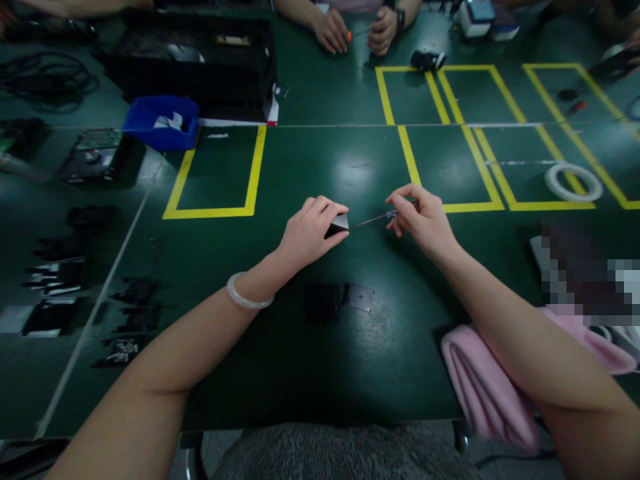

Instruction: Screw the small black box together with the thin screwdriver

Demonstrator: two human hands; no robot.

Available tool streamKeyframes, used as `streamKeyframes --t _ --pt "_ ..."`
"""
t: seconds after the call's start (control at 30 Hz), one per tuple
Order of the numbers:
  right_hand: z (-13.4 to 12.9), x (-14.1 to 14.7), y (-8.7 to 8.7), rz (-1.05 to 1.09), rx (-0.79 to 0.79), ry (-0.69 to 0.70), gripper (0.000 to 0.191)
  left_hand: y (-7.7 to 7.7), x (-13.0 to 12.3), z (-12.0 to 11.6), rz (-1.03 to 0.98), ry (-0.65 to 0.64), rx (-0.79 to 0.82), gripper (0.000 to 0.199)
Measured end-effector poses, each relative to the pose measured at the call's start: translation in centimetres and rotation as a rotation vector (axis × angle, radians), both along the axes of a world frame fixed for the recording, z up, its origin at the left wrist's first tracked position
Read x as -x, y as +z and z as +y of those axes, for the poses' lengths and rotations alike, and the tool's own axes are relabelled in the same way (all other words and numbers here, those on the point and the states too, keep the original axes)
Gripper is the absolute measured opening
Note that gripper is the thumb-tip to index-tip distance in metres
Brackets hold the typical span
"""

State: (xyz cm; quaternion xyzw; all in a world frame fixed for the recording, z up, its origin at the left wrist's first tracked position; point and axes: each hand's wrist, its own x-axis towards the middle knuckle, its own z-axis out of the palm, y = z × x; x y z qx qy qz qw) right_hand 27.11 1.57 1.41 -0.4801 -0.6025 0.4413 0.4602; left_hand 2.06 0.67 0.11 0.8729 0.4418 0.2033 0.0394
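Note:
My left hand (313,230) is closed around a small black part (337,225) with a pale top face, above the green table (280,373). In my right hand (420,217) is a thin metal tool (373,220), pinched between the fingers; its tip points left and reaches the edge of the black part. Whether the tip touches the part cannot be made out. Nearer to me on the table lie a dark square piece (323,302) and, right beside it, a flat dark plate (359,298).
Several black parts (57,275) lie at the left. A blue bin (163,123) stands before a large black crate (190,60). A white tape roll (573,183) and pink cloth (485,380) are at the right. Across the table are another person's hands (383,30).

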Motion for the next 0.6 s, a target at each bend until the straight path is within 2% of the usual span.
streamKeyframes --t 0.33,0.5,0.6 --pt "-0.04 0.19 -0.09 0.053 -0.001 -0.002 0.027 0.03 0.01 0.04 0.001 -0.005 -0.003 0.035" --pt "-0.12 0.14 0.04 0.003 -0.004 -0.013 0.029 0.04 0.05 0.01 -0.002 -0.011 -0.007 0.035" --pt "-0.14 0.16 0.03 0.009 -0.006 -0.015 0.022 0.06 0.03 0.03 0.000 -0.011 -0.005 0.035"
